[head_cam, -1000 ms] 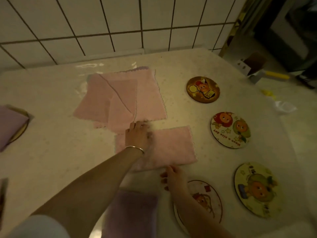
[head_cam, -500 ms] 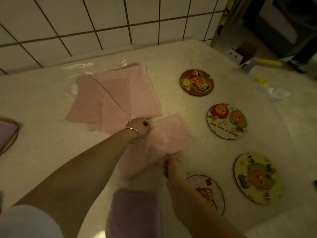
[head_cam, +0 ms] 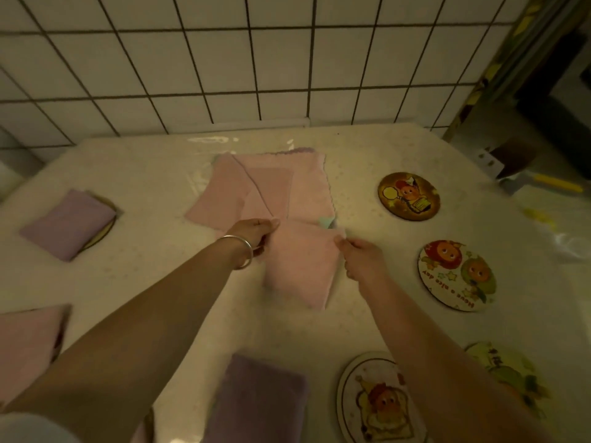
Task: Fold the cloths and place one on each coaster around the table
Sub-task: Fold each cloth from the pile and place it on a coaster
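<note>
Holding up a soft pink folded cloth [head_cam: 299, 266], both hands are pinching its top corners, the left hand [head_cam: 252, 233] on one side and the right hand [head_cam: 359, 255] on the other. The cloth is hanging just over the pale speckled table [head_cam: 367, 155], in front of the pile of flat pink cloths [head_cam: 271, 190]. This looks like the folding step. Next, I think, it needs one more fold, then a gentle drop onto a bare round cartoon coaster [head_cam: 408, 196].

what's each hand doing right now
Left hand: pinching the pink cloth by its left corner.
Right hand: pinching the same cloth's right corner.
</note>
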